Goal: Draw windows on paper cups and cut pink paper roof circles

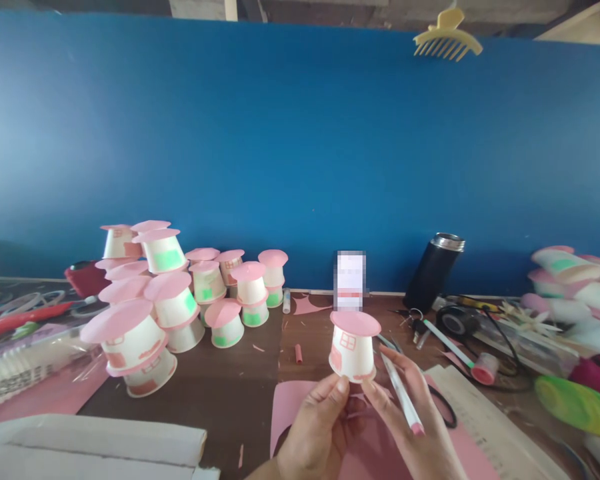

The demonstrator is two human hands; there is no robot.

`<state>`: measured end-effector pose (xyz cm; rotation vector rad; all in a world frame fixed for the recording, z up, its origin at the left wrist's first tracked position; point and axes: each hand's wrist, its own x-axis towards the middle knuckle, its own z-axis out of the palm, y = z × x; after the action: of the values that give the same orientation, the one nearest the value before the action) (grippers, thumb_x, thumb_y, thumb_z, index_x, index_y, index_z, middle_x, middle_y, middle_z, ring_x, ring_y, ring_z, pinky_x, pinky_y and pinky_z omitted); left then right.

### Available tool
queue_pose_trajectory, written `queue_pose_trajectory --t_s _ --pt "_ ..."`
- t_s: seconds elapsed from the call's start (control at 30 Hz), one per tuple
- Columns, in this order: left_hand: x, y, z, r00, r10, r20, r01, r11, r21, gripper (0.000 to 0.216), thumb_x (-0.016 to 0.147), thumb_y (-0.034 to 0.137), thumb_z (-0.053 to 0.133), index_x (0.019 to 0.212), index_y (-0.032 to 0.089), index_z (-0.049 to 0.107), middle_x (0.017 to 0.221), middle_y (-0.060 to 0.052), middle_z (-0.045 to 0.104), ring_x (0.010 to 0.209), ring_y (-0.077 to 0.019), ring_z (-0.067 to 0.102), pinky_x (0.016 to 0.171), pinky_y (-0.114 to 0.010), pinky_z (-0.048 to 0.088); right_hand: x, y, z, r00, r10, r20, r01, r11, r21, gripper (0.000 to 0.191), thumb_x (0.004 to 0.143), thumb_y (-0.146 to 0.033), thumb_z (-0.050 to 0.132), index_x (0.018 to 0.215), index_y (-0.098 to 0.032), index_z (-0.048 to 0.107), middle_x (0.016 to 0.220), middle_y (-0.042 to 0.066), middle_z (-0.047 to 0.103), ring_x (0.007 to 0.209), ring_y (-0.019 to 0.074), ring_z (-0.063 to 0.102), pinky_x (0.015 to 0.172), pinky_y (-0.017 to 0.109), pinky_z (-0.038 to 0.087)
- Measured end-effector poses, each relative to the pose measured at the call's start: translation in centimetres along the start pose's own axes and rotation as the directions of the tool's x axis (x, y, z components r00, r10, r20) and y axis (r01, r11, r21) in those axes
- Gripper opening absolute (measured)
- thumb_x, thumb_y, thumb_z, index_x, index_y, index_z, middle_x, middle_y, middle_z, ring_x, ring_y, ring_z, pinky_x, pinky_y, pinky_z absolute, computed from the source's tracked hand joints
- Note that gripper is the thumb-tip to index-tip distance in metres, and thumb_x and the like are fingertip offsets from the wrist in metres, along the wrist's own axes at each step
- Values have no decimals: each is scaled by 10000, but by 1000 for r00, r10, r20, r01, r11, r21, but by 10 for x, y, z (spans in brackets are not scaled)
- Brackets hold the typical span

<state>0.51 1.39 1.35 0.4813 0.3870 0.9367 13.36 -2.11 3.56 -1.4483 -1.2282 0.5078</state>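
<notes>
Upside down, a white paper cup (359, 358) with a pink paper disc (355, 323) on top is held up before me. A window and other patches are drawn on it in reddish pink. My left hand (310, 427) pinches its lower rim between thumb and fingers. My right hand (420, 420) touches the rim's right side with a fingertip and also grips a white marker (400, 390) with a pink end between its fingers. Below the hands lies pink paper (367, 443). On the table to the left is a small pink marker cap (299, 353).
Several similar cups (170, 307) stand stacked at left, more lie (580, 280) at far right. A black flask (433, 270), keys (419, 327), a green-tipped marker (447, 343) and a tape roll (453, 321) are on the right. A white cardboard box (100, 443) is front left.
</notes>
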Motion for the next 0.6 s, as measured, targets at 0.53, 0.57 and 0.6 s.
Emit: queue_pose_trajectory --t_s 0.53,0.57,0.6 --pt "-2 -6 -2 993 115 -40 -78 853 516 450 704 582 729 734 136 783 586 -36 583 558 -131 491 548 -232 386 -1 -1 -2 995 95 28 -99 978 186 560 796 -499 678 1280 -295 484 1335 71 564 1173 278 604 935 376 546" --pt "-3 -7 -2 989 141 -46 -92 826 556 448 715 587 716 707 143 779 585 -36 584 550 -129 488 539 -230 381 -1 -1 -2 993 106 46 -113 975 191 562 790 -503 684 1273 -297 484 1322 67 575 1157 274 616 925 368 551" --pt "-3 -8 -2 985 165 -53 -103 800 591 445 723 588 707 689 149 775 586 -37 587 540 -128 484 528 -228 376 -1 -1 -2 992 112 54 -121 974 193 561 784 -507 688 1263 -296 487 1303 64 591 1133 272 631 915 363 555"
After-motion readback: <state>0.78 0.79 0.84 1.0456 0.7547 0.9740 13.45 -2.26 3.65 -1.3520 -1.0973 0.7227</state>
